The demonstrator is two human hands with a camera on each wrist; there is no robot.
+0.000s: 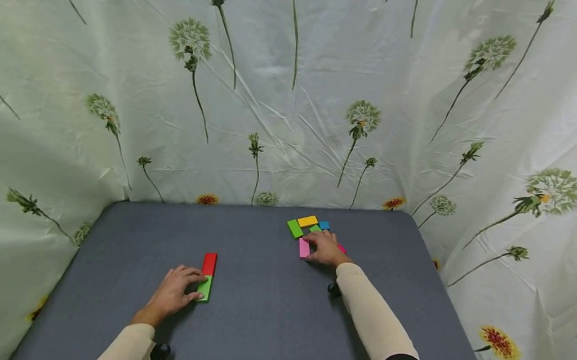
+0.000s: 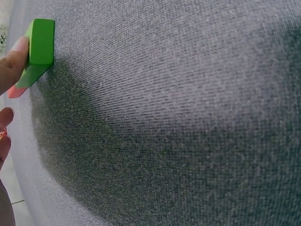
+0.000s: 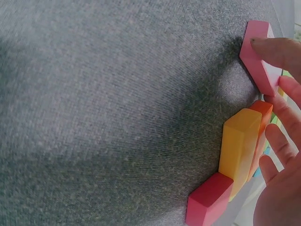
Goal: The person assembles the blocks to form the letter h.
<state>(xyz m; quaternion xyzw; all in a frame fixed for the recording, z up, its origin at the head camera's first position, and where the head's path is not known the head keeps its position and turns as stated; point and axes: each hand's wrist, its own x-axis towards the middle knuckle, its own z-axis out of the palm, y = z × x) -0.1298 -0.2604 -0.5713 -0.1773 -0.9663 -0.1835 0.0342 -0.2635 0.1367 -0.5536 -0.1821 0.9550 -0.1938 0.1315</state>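
Observation:
My left hand point(image 1: 173, 292) is at a green block point(image 1: 206, 288) lying on the table at left, thumb at its near end and index finger at its far end. A red block point(image 1: 209, 264) lies end to end beyond it. In the left wrist view the thumb touches the green block point(image 2: 42, 42). At the far right of centre, my right hand point(image 1: 326, 248) pinches a pink block point(image 1: 304, 248) between thumb and fingers. The right wrist view shows that thumb across the near side of the pink block point(image 3: 254, 59).
Around the right hand lie a green block point(image 1: 295, 228), a yellow block point(image 1: 308, 221), a blue block point(image 1: 324, 225) and others. Beside its fingers are a yellow-orange block point(image 3: 240, 141), an orange block point(image 3: 262, 129) and a crimson block point(image 3: 209, 200). A floral curtain point(image 1: 301, 147) hangs behind the grey table point(image 1: 252, 313).

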